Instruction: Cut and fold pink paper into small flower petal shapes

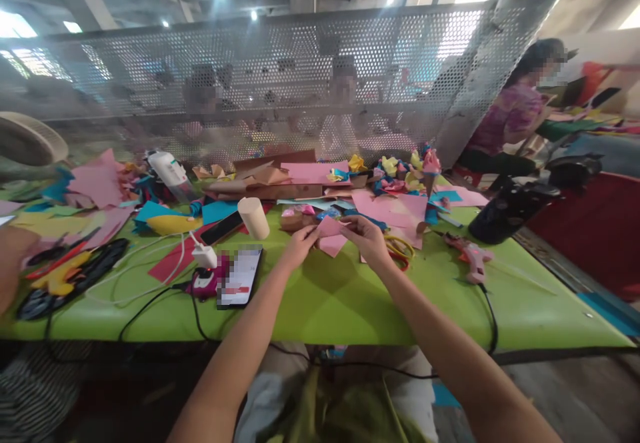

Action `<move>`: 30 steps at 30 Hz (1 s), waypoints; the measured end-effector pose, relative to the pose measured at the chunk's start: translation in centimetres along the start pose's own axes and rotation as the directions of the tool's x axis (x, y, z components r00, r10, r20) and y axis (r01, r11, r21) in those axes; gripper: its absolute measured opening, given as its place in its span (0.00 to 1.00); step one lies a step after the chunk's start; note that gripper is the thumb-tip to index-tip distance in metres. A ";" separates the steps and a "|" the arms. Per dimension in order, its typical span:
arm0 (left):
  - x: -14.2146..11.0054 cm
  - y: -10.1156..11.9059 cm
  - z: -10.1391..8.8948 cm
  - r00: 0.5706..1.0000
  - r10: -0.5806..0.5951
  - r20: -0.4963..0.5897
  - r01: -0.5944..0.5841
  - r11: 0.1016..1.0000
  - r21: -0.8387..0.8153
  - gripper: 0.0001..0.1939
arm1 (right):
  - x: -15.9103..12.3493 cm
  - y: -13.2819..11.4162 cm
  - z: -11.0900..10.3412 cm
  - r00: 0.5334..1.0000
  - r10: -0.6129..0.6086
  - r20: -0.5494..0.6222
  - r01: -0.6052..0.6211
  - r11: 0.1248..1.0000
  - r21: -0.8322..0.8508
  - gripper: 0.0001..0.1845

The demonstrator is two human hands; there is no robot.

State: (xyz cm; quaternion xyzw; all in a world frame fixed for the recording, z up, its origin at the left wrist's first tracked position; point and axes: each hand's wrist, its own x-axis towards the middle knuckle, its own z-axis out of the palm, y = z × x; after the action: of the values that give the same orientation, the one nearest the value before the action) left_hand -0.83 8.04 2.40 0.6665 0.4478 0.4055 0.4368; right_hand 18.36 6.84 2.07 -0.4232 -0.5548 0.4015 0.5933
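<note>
Both my hands hold one small pink paper piece (331,236) just above the green table (320,303). My left hand (299,245) pinches its left edge, fingers closed. My right hand (367,236) grips its right side from above, fingers curled. A pile of pink, blue and yellow paper sheets (385,206) lies just behind the hands. Yellow-handled scissors (400,249) rest right of my right hand.
A phone (241,275) and white charger (204,254) with cables lie at left, a cream roll (254,217) behind them. A pink glue gun (470,256) and a black bottle (510,209) sit at right. A perforated metal screen (280,83) backs the table; people sit beyond it.
</note>
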 end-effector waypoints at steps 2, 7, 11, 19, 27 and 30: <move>0.0 -0.1 -0.1 1.000 -0.002 0.000 0.002 1.000 -0.007 0.22 | 0.1 0.4 -0.1 1.000 0.004 0.012 -0.004 1.000 -0.002 0.17; -0.1 0.3 -0.4 0.999 0.033 -0.030 -0.032 0.999 0.028 0.16 | 0.0 0.6 0.0 0.995 0.014 0.094 -0.011 0.999 -0.035 0.17; -0.3 0.8 -0.2 0.997 0.072 -0.032 -0.070 0.996 0.057 0.11 | -0.2 0.5 0.1 0.992 0.006 0.125 0.005 0.996 -0.085 0.14; -0.5 1.2 -0.3 0.999 0.019 -0.035 -0.021 0.997 -0.078 0.15 | -0.1 0.5 0.3 0.994 0.033 0.107 -0.016 0.988 -0.154 0.14; 0.9 -0.6 -2.3 0.917 -0.007 -0.400 -0.051 0.990 -0.133 0.14 | 0.3 0.2 -1.4 0.977 0.129 0.172 -0.085 0.967 -0.241 0.16; 1.1 -0.5 -2.6 0.900 -0.004 -0.435 -0.069 0.986 -0.150 0.15 | 0.2 -0.1 -1.5 0.956 0.160 0.245 -0.089 0.957 -0.277 0.15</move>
State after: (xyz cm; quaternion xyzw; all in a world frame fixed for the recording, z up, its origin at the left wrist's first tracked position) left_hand -3.05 9.74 2.81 0.5293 0.4882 0.5859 0.3718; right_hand 19.88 6.88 2.16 -0.4749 -0.6495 0.4141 0.4257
